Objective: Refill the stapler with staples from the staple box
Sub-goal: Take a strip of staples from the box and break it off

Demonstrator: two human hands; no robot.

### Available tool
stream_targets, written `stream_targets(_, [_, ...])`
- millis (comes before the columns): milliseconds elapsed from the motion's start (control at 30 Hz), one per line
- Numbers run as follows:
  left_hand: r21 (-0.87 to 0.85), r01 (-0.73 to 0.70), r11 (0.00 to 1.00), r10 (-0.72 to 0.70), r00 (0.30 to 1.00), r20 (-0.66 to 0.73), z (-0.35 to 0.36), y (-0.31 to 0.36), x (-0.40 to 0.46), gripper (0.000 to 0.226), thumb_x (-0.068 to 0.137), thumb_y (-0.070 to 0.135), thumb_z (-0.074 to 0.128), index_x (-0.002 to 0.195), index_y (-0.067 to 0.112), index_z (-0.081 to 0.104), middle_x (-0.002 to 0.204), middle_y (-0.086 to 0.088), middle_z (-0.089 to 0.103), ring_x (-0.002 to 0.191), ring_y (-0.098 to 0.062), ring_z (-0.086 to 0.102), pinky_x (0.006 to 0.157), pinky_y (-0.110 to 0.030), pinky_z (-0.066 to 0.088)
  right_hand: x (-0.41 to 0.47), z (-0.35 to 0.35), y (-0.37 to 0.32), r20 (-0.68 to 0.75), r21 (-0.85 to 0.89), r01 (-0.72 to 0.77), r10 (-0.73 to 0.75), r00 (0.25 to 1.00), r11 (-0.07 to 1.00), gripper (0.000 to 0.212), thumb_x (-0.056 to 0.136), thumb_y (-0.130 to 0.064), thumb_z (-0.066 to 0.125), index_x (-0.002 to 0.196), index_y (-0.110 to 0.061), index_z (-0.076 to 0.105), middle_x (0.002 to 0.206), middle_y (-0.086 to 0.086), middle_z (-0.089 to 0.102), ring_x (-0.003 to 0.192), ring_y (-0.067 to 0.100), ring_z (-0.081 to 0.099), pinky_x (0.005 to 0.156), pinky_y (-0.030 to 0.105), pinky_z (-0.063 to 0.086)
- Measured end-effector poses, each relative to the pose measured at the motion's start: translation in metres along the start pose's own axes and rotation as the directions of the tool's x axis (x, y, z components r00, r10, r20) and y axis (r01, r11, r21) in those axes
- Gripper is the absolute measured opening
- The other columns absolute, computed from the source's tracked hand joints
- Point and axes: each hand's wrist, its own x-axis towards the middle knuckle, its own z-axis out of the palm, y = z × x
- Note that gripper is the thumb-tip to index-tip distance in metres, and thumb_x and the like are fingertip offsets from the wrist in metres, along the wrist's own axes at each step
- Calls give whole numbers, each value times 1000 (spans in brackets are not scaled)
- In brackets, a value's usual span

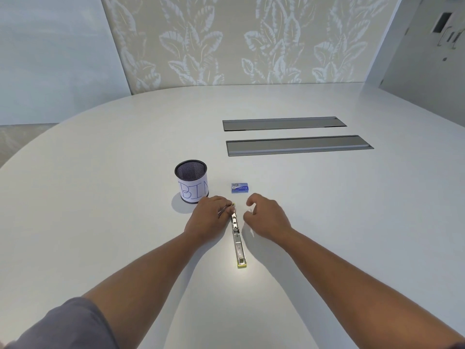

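On a white table [100, 197] the stapler [237, 235] is laid fully open, pinched at its far end by the left hand [208, 217]; the right hand [264, 217] is loosely curled, apparently empty. The staple box [239, 187] is lying closed just beyond, so loading seems still to be done

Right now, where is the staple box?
In the head view the staple box lies flat on the white table, just beyond the right hand, to the right of the mesh cup marked BIN and nearer than the two grey hatches.
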Motion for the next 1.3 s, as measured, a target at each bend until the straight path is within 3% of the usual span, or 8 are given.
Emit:
stream_targets(167, [7,5,1000,-5,1000,-20,2,-3,0,21,101,28,53,103,29,74,101,15,73,97,-13,63,91,-38,47,12,0,15,-2,-94,-5,5,1000,996,37,87,-33,61,123,-27,65,107,-1,72,100,23,64,78,31,48])
stream_targets(400, [22,41,999,-40,999,-15,4,-6,1,23,101,24,54,112,27,74,111,13,73,104,-20,61,94,-36,47,18,-6,13,31,-60,73,-71,997,996,16,83,-20,62,88,-29,73,67,-15,57,74,12,58,59,23,36])
stream_targets(667, [52,47,998,-46,999,-12,5,-6,0,29,99,17,52,118,25,72,117,13,71,102,-20,57,91,-32,45,28,-6,10,18,-29,119,-119,993,992,4,83,-26,68,81,-29,68,66,-11,63,67,12,59,61,27,43])
stream_targets(800, [40,40,998,-39,999,-18,6,-8,-1,30,99,17,52,118,26,72,117,13,71,100,-20,57,90,-34,47,39,-15,-11,-31,23,205,-204,978,979,4,84,-24,67,80,-25,69,57,-10,60,57,7,54,62,28,48])
stream_targets(1033, [30,44,999,-43,999,-21,8,-11,0,34,98,16,49,123,26,71,124,12,69,100,-19,50,91,-34,48,70,-27,-74,-92,81,365,-358,929,927,3,86,-26,67,86,-26,70,54,-12,60,52,2,54,57,23,44])
stream_targets(1167, [19,40,999,-40,999,-31,8,-12,-2,32,98,17,48,119,26,70,121,15,69,97,-18,47,88,-35,49,84,-23,-105,-46,59,439,-437,898,897,4,86,-26,65,84,-28,68,53,-12,58,48,2,50,60,28,52])
stream_targets(1300, [18,39,999,-38,998,-49,9,-13,-3,31,99,19,47,119,26,70,122,14,69,97,-16,44,87,-31,46,97,-11,-125,22,19,476,-477,879,879,11,85,-22,63,75,-26,67,45,-16,52,46,5,45,57,27,47])
